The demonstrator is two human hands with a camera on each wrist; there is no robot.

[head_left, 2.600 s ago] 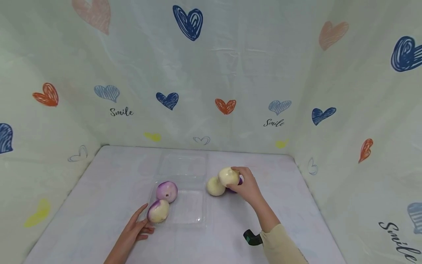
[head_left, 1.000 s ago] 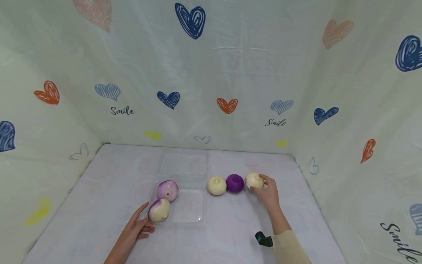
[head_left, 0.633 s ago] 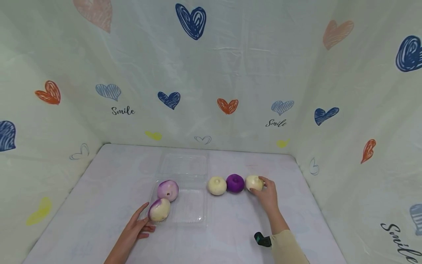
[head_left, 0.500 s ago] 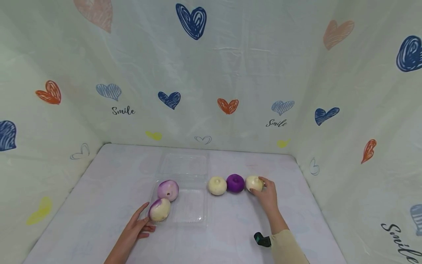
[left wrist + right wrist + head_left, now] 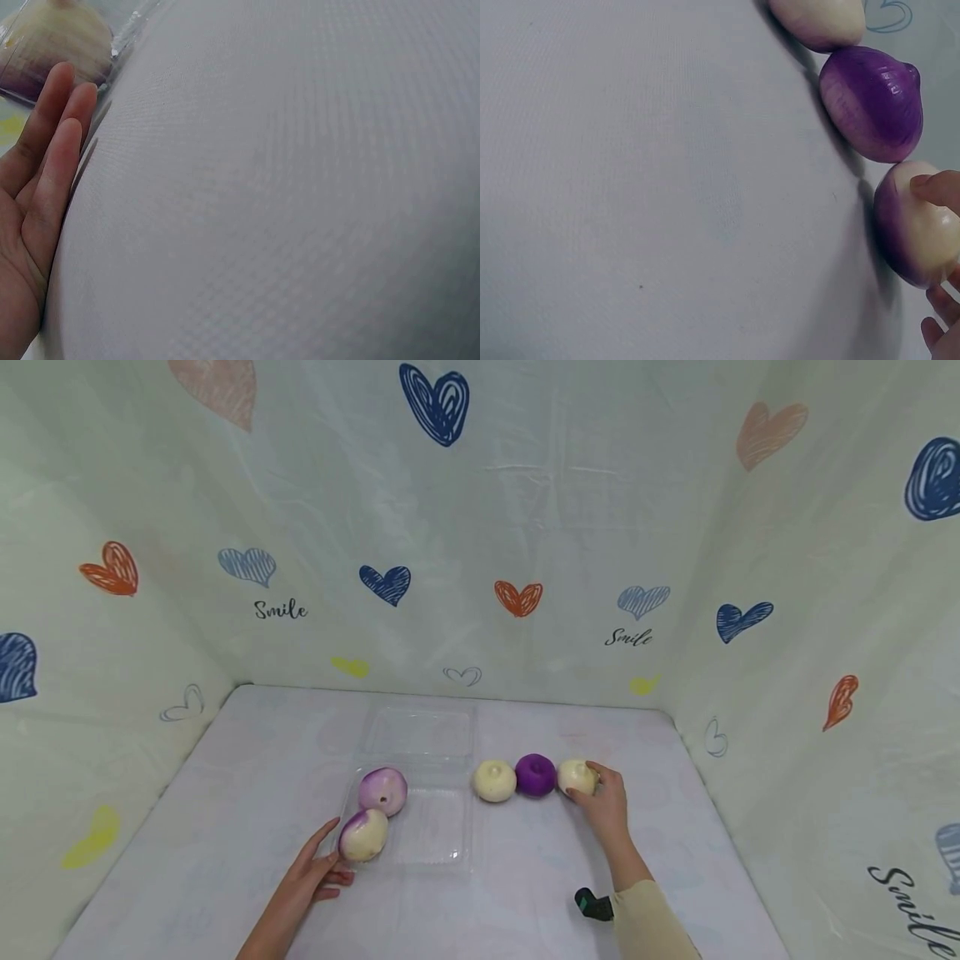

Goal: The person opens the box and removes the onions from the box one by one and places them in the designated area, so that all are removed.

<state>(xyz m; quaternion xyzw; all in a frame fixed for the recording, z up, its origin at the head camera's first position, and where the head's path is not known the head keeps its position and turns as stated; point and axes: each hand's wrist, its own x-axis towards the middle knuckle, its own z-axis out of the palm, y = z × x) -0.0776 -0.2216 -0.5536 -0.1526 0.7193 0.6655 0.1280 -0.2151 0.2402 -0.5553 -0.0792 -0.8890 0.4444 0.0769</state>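
Observation:
My right hand (image 5: 606,802) has its thumb and fingers round a purple-and-white bulb (image 5: 576,777), onion- or turnip-like, standing white side up on the table. In the right wrist view its purple lower side (image 5: 891,217) faces the table. Left of it in a row are a purple bulb (image 5: 536,776) and a whitish bulb (image 5: 493,781). My left hand (image 5: 303,872) lies at the left edge of an open clear plastic clamshell box (image 5: 457,860), fingers extended. Inside are a pinkish-purple bulb (image 5: 382,791) and a bulb with a white side (image 5: 363,836).
The clear lid (image 5: 420,731) lies flat behind the box. A white cloth-covered table (image 5: 525,902) carries everything, with a heart-printed curtain (image 5: 570,527) round its back and sides. A dark device (image 5: 594,904) sits at my right wrist.
My right hand has carried its bulb rightward from above the other two and lowered it to the row's right end, uncovering the purple bulb. My left hand has stayed by the box.

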